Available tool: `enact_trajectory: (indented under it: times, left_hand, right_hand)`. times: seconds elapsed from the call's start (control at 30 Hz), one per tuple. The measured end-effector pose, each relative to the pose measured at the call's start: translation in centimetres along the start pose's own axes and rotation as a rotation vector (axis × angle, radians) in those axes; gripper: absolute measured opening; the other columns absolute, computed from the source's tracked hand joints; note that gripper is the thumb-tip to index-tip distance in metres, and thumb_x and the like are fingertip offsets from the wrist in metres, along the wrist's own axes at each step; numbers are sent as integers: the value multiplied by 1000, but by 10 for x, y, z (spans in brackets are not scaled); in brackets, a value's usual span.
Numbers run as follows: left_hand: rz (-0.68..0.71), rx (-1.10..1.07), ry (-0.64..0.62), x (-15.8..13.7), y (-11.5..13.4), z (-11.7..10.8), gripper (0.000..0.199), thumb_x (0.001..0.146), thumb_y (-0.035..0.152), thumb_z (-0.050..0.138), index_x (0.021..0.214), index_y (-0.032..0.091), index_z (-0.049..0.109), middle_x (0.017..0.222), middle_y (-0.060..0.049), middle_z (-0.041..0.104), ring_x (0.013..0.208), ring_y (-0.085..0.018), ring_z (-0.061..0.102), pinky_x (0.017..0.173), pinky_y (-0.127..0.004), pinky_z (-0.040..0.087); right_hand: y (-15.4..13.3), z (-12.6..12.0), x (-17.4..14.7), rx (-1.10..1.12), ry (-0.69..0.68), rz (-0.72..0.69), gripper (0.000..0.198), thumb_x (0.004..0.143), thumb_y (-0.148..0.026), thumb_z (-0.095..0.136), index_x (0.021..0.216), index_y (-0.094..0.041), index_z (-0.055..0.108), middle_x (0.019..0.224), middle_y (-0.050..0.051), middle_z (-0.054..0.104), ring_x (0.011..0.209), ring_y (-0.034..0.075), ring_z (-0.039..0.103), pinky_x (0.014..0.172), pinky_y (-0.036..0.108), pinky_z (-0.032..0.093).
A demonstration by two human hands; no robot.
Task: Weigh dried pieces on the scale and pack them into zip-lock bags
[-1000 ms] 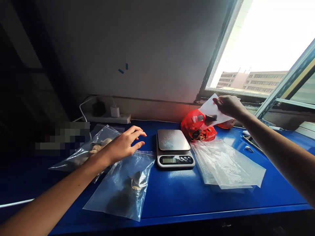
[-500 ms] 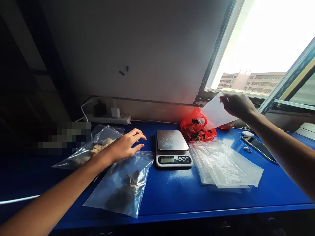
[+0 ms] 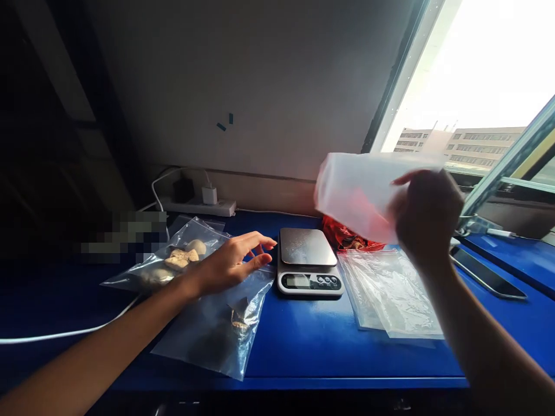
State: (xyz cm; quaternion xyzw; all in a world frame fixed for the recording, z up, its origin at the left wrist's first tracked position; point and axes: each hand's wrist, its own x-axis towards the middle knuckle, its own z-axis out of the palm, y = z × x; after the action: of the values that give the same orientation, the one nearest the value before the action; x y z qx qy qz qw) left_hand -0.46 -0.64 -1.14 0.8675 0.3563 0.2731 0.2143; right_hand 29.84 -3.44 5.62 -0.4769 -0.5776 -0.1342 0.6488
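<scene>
My right hand (image 3: 429, 214) grips a frosted clear plastic bag (image 3: 353, 185), raised over the red plastic bag (image 3: 333, 234) and blurred by motion. The held bag partly hides the red one, which has dark pieces at its mouth. My left hand (image 3: 240, 257) hovers with its fingers apart and empty, just left of the digital kitchen scale (image 3: 307, 248). Nothing lies on the scale's metal plate. Under my left forearm are a zip bag (image 3: 145, 263) of pale, lumpy mushroom-like pieces and another zip bag (image 3: 208, 341) with dark contents.
Several flat clear bags (image 3: 394, 300) lie right of the scale, on the blue table (image 3: 303, 352). Farther right is a phone (image 3: 488, 274). A power strip (image 3: 223, 207) with a white charger (image 3: 209, 195) stands along the wall. The window (image 3: 468, 75) is at the right.
My right hand has swung the plastic bag nearer and tilted it level, its bottom moving left. My left hand has shifted slightly right toward the scale. The view has turned slightly.
</scene>
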Motion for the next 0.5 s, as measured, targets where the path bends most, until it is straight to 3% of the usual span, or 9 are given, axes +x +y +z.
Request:
enact_trajectory:
  times: [0.1, 0.2, 0.33, 0.5]
  left_hand:
    - [-17, -196, -15, -4, 13, 4, 43, 94, 51, 44, 123, 21, 58, 111, -8, 65, 99, -23, 61, 83, -35, 48]
    - [-93, -344, 13, -3, 18, 8, 37, 93, 50, 48, 108, 20, 62, 99, -7, 67, 94, -22, 63, 85, -37, 48]
    - [-276, -425, 101, 4, 9, 13, 33, 87, 52, 57, 97, 20, 61, 96, -5, 66, 93, -22, 62, 85, -37, 47]
    - [-370, -623, 45, 7, 6, 18, 56, 82, 57, 61, 119, 16, 57, 114, -12, 64, 101, -25, 61, 87, -39, 47]
  right_hand:
    - [-15, 26, -46, 244, -59, 104, 28, 97, -26, 41, 73, -20, 57, 52, -5, 45, 44, 7, 42, 46, 25, 33]
    - [-15, 37, -70, 396, -92, 241, 30, 98, -36, 41, 75, -21, 54, 47, -7, 41, 38, 7, 37, 39, 23, 28]
    - [-9, 38, -73, 566, -30, 328, 28, 96, -43, 43, 78, -23, 52, 49, -7, 39, 40, 8, 36, 39, 23, 29]
    - [-6, 38, -73, 581, 25, 320, 28, 93, -44, 48, 77, -23, 54, 66, -2, 50, 48, 9, 40, 47, 26, 35]
